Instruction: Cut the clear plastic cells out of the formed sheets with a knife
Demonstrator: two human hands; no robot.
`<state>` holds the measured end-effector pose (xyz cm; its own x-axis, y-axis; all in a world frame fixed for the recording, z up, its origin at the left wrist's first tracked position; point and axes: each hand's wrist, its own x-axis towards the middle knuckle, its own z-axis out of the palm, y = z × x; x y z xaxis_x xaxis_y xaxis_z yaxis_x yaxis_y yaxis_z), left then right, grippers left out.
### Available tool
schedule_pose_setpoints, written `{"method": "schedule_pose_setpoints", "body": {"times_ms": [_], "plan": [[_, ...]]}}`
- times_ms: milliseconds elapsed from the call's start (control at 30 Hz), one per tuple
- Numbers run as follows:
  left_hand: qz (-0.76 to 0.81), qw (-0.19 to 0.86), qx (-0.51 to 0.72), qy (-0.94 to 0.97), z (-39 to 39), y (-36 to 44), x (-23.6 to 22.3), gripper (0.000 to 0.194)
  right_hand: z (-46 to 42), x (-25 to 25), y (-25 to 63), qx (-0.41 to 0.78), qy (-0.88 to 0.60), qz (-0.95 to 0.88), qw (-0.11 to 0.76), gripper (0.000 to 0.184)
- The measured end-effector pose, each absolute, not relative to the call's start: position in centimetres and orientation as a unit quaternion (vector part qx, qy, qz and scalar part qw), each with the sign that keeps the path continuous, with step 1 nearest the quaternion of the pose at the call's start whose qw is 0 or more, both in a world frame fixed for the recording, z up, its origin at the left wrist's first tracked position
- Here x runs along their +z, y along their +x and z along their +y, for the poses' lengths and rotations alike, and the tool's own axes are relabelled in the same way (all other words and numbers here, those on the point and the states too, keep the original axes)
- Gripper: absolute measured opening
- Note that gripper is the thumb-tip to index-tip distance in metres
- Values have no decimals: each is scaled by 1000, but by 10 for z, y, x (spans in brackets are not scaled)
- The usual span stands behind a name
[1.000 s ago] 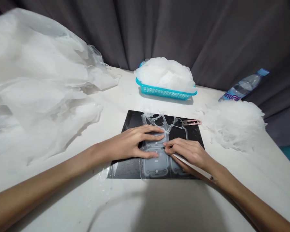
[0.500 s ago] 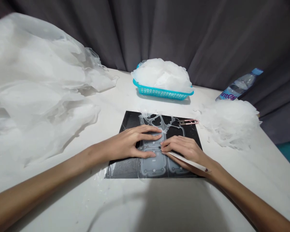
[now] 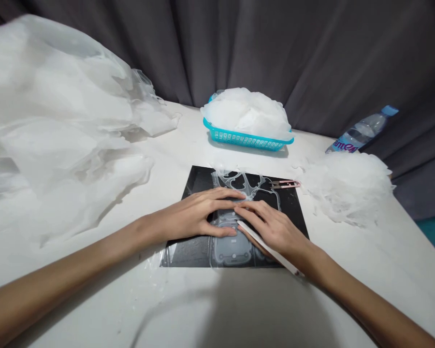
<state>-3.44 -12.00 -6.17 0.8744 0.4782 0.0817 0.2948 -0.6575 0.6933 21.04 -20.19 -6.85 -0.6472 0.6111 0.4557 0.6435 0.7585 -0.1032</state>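
Observation:
My left hand [image 3: 199, 212] lies with its fingers spread over a translucent moulded plastic sheet [image 3: 234, 249] with rounded rectangular shapes. The sheet rests on a black board [image 3: 190, 251]. In my right hand [image 3: 268, 224] is a slim white-handled tool [image 3: 271, 253], held between thumb and fingers and slanting back toward the wrist. Its working tip is hidden, so I cannot tell its exact kind. The right index finger stretches forward to the left fingertips. Cut strips of the sheet [image 3: 246, 181] curl at the board's far side.
Pink-handled thread snips [image 3: 285, 184] lie at the board's upper right. Behind stands a blue basket [image 3: 250, 140] heaped with translucent pieces [image 3: 246, 111]. A large pile of plastic sheets [image 3: 65, 121] is on the left; scraps [image 3: 351, 188] and a water bottle [image 3: 362, 130] are at right.
My right hand has shifted slightly left, its fingers now straighter and reaching to the left fingertips. The tool's back end has swung down toward me. My left hand stays nearly in place.

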Motion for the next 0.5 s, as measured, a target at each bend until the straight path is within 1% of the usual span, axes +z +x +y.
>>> {"method": "schedule_pose_setpoints", "body": {"times_ms": [67,133,200,267,367,500], "plan": [[233,377,136,886,-121,-36,-62,73,-202,-66,209,-83,-319,-919,214,22],[254,390,132,875,-121,-37,-62,90,-201,-64,209,-105,-303,-925,201,21],[259,393,126,873,-121,-37,-62,97,-201,-65,210,-100,-311,-923,203,21],[255,395,126,874,-120,-37,-62,96,-200,-67,210,-82,-320,-920,210,21],[255,396,122,874,-120,-36,-64,97,-198,-64,208,-20,-321,-917,235,18],[244,385,116,883,-119,-38,-67,101,-175,-49,212,149,-393,-849,321,15]]}}
